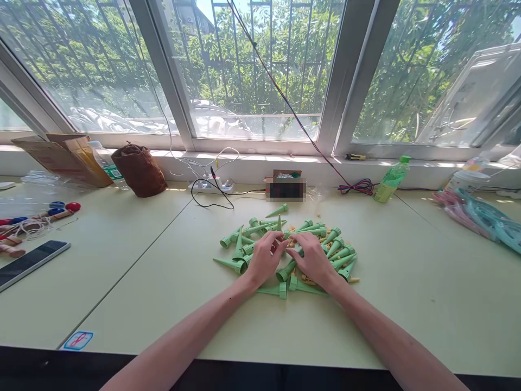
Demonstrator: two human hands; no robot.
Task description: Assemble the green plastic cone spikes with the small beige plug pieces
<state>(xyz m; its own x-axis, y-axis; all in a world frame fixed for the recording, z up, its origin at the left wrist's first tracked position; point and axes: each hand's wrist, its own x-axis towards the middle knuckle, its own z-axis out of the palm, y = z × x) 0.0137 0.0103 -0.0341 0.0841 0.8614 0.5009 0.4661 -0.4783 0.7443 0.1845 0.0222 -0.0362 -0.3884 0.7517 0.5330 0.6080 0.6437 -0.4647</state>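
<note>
Green spikes [287,270] lie in a loose heap on the pale table [407,315], directly in front of the person. Each spike has a wide, ribbed collar at one end and a long body that tapers to a point. Color is light green; small dark holes show on some units. Orientation is mixed: most units lie on their sides, overlapping and pointing in various directions. One spike lies at the far edge of the heap, point to the left. One tapered tip [279,222] stands upright just behind the fingers of the left hand [264,258]. Small tan pieces [309,280] lie among the spikes, mainly on the right side.

Hand status: the left hand is over the middle of the heap, fingers curled, thumb and forefinger close together. The right hand [312,256] is beside it, fingers bent inward. Whether either hand grips a part cannot be told.

Visibility limits: both hands cover the center of the heap. The tan pieces are too small to identify. The front of the small box [285,188] behind the heap is pixelated. Both forearms are cut off by the lower picture edge
</note>
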